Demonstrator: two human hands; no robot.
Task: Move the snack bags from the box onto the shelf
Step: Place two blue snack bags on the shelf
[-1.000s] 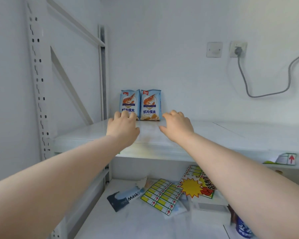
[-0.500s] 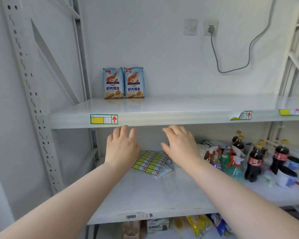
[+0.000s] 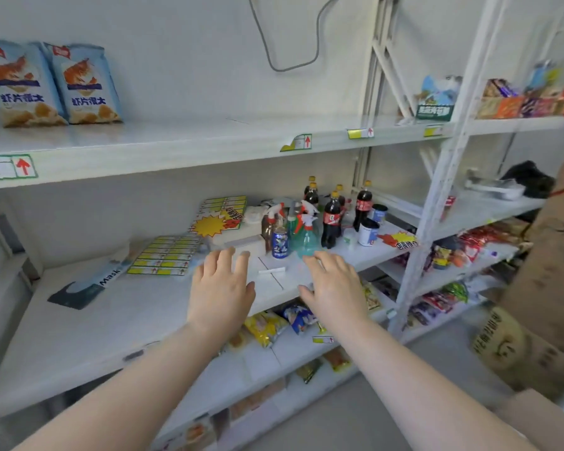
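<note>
Cardboard box (image 3: 551, 288) cut off right; shrimp-chip bags (image 3: 85, 84) at shelf (image 3: 176, 141) left end, up-left of left hand (image 3: 220, 288) and right hand (image 3: 334, 288), both released.

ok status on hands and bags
Open and empty: left hand, right hand. Two bags upright, side by side, on upper shelf. Box far right; nothing seen in the way.
</note>
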